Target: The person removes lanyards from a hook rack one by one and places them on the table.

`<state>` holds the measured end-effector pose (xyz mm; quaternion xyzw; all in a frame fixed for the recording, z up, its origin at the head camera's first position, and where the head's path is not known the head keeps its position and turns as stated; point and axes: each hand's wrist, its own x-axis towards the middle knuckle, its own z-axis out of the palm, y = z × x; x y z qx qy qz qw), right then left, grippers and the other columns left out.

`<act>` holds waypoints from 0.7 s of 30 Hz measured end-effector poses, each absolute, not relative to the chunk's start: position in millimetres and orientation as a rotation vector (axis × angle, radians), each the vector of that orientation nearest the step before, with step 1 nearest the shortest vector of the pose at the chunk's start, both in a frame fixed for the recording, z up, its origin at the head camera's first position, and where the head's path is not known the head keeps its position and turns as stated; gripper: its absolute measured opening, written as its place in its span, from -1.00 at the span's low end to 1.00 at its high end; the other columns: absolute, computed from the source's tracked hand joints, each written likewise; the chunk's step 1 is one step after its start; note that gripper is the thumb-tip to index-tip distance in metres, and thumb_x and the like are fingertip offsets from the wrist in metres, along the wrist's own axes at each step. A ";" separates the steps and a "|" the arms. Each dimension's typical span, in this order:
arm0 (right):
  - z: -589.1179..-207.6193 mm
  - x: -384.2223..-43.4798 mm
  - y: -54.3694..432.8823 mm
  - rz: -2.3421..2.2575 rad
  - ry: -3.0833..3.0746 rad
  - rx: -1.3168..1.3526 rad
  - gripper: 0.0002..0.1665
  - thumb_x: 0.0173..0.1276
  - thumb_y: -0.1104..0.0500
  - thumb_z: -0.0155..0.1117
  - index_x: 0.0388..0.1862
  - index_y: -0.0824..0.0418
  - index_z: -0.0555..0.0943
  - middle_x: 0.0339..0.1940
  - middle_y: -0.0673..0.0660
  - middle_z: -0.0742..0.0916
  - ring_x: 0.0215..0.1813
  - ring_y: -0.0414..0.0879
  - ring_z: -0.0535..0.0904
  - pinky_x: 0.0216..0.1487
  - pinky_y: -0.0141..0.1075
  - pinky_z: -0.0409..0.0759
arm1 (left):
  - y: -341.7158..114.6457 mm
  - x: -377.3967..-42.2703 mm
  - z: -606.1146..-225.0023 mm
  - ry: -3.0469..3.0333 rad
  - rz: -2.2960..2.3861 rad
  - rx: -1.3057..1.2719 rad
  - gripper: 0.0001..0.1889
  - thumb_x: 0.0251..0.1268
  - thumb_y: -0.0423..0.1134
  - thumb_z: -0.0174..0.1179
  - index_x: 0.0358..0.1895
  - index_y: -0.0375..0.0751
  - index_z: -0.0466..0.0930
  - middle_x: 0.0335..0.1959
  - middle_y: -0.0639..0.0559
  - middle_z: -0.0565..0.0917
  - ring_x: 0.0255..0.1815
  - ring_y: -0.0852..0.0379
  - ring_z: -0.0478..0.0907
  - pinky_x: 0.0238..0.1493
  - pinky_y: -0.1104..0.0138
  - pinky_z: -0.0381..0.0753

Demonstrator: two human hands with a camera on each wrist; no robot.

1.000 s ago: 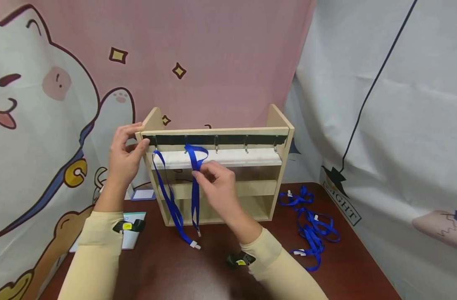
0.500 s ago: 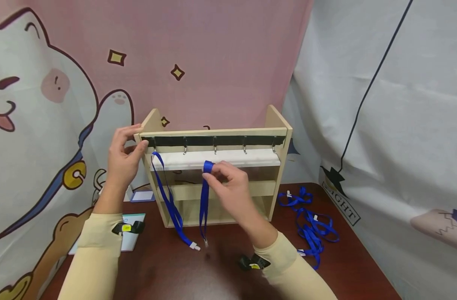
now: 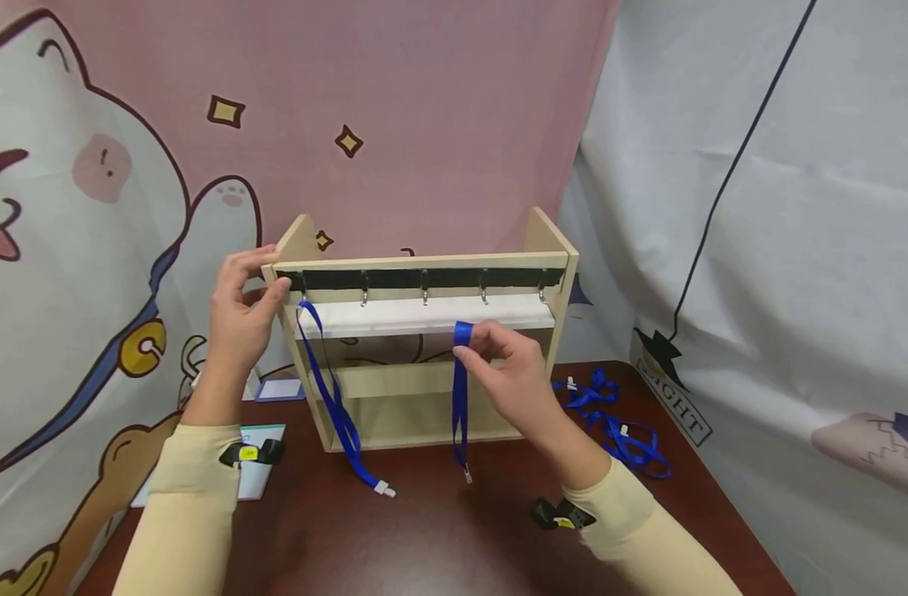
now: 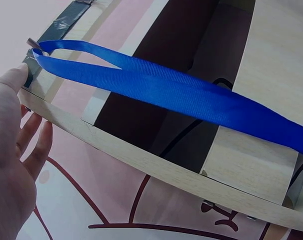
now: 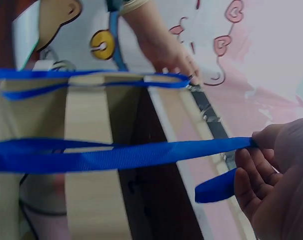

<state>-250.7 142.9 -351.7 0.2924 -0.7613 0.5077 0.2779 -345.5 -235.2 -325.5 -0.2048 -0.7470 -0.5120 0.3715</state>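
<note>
My right hand [image 3: 509,368] pinches a blue lanyard [image 3: 460,397] near its top loop; the strap hangs down in front of the wooden rack [image 3: 424,261], its clip [image 3: 468,474] just above or at the table. In the right wrist view the pinched lanyard [image 5: 136,159] runs from the fingertips, a short loop folding out below them. My left hand [image 3: 243,310] grips the rack's upper left corner, thumb on the front. Beside that thumb another blue lanyard [image 3: 338,406] hangs from the leftmost hook, also plain in the left wrist view as a blue strap [image 4: 156,90].
Several metal hooks [image 3: 425,295] line a dark strip on the rack, bare apart from the leftmost. More blue lanyards [image 3: 632,443] lie on the brown table [image 3: 394,546] at right. A white card or booklet [image 3: 256,476] and a blue-edged badge holder [image 3: 280,390] lie at left.
The right hand has drawn the lanyard away from the second hook and carried it rightward, past the middle hook. My left hand keeps its hold on the rack corner.
</note>
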 end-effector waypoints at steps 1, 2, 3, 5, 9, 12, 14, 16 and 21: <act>-352.7 -251.3 148.0 1.343 -2.057 0.783 -0.91 0.54 0.31 0.50 -0.15 0.16 0.74 -0.34 -0.05 0.77 -0.33 -0.09 0.65 -0.20 -0.31 0.67 | -236.1 -346.9 -326.4 -1.914 -1.315 -0.527 -0.63 0.62 -0.38 0.31 0.39 -0.25 0.64 0.49 -0.01 0.54 0.32 0.16 0.48 0.15 0.36 0.53; -353.7 -251.8 153.3 1.321 -2.072 0.779 -0.91 0.54 0.31 0.50 -0.15 0.16 0.73 -0.34 -0.06 0.76 -0.33 -0.10 0.65 -0.21 -0.32 0.66 | -236.7 -347.9 -327.1 -1.913 -1.315 -0.528 -0.62 0.61 -0.37 0.32 0.39 -0.24 0.64 0.49 0.00 0.55 0.32 0.16 0.48 0.15 0.36 0.53; -355.0 -252.3 158.7 1.301 -2.085 0.776 -0.90 0.53 0.31 0.50 -0.16 0.16 0.73 -0.34 -0.06 0.75 -0.34 -0.10 0.64 -0.22 -0.33 0.65 | -237.2 -348.6 -327.7 -1.913 -1.316 -0.529 -0.62 0.61 -0.37 0.32 0.39 -0.23 0.64 0.49 0.01 0.55 0.32 0.15 0.48 0.15 0.36 0.53; -356.0 -251.8 169.0 1.276 -2.109 0.765 -0.88 0.53 0.31 0.51 -0.17 0.15 0.72 -0.35 -0.06 0.74 -0.34 -0.11 0.64 -0.22 -0.33 0.63 | -237.9 -349.3 -328.5 -1.909 -1.321 -0.533 -0.62 0.60 -0.37 0.33 0.39 -0.22 0.65 0.49 0.02 0.55 0.32 0.15 0.49 0.14 0.36 0.54; -356.7 -249.9 187.4 1.254 -2.138 0.735 -0.86 0.51 0.32 0.52 -0.18 0.15 0.70 -0.34 -0.05 0.72 -0.31 -0.11 0.66 -0.20 -0.34 0.62 | -238.1 -348.1 -328.2 -1.906 -1.323 -0.536 -0.62 0.60 -0.36 0.34 0.38 -0.22 0.65 0.48 0.03 0.55 0.33 0.15 0.49 0.15 0.36 0.53; -356.4 -247.8 199.1 1.249 -2.152 0.712 -0.87 0.51 0.32 0.52 -0.17 0.15 0.71 -0.32 -0.04 0.74 -0.29 -0.13 0.67 -0.22 -0.34 0.60 | -238.0 -347.2 -327.2 -1.902 -1.324 -0.539 -0.62 0.60 -0.37 0.33 0.38 -0.23 0.65 0.49 0.02 0.55 0.33 0.15 0.49 0.15 0.36 0.54; -356.8 -246.7 206.3 1.241 -2.160 0.697 -0.87 0.52 0.32 0.52 -0.16 0.14 0.71 -0.32 -0.04 0.74 -0.30 -0.14 0.66 -0.29 -0.33 0.58 | -238.0 -347.2 -326.9 -1.899 -1.327 -0.538 -0.62 0.60 -0.37 0.33 0.38 -0.23 0.65 0.49 0.02 0.55 0.33 0.15 0.49 0.15 0.36 0.54; -357.2 -245.5 213.0 1.247 -2.165 0.685 -0.88 0.51 0.32 0.52 -0.16 0.15 0.72 -0.34 -0.04 0.75 -0.32 -0.14 0.64 -0.34 -0.35 0.57 | -237.7 -347.3 -326.3 -1.897 -1.331 -0.531 -0.63 0.61 -0.37 0.32 0.38 -0.25 0.65 0.48 0.01 0.55 0.33 0.15 0.49 0.15 0.36 0.53; -362.7 -246.3 229.3 1.238 -2.153 0.681 -0.84 0.48 0.36 0.54 -0.17 0.15 0.71 -0.38 -0.02 0.73 -0.33 -0.13 0.60 -0.36 -0.39 0.61 | -236.9 -347.1 -325.6 -1.900 -1.335 -0.529 -0.63 0.61 -0.36 0.33 0.38 -0.25 0.65 0.48 0.03 0.55 0.33 0.14 0.49 0.15 0.36 0.53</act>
